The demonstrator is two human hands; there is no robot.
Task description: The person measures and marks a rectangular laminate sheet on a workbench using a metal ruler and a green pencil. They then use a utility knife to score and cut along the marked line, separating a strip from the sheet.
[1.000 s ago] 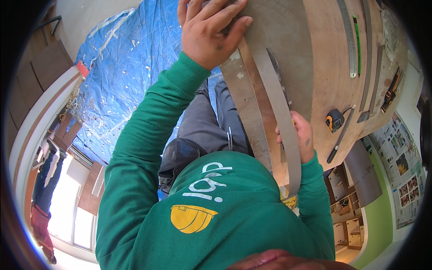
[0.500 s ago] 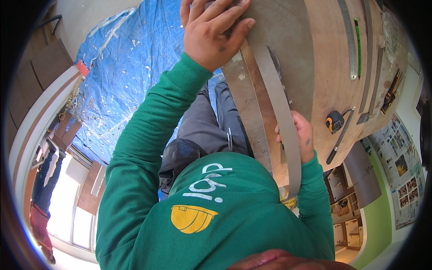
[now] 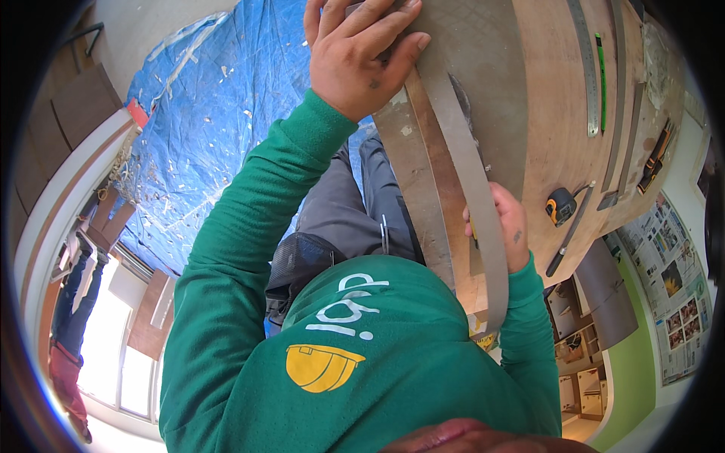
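Observation:
My left hand (image 3: 361,57) lies with fingers spread over the far end of a long, thin grey-brown strip (image 3: 462,143), pressing it down at the board's edge. The strip's near end curves up and over toward my body. Behind it is my right hand (image 3: 507,226), fingers curled in around a small object with a bit of yellow showing. The strip hides most of that object, so its kind cannot be told. Below the strip run a narrow brown wooden strip (image 3: 436,162) and a grey board (image 3: 411,181).
On the wooden worktop (image 3: 555,98) at the right lie a steel ruler (image 3: 585,68), a green pencil (image 3: 601,83), a tape measure (image 3: 560,207), a dark slim tool (image 3: 568,234) and an orange-black cutter (image 3: 655,157). A blue tarp (image 3: 219,113) with scraps covers the floor at left.
My right hand has shifted very slightly away from my body behind the strip. My left hand stays nearly in place.

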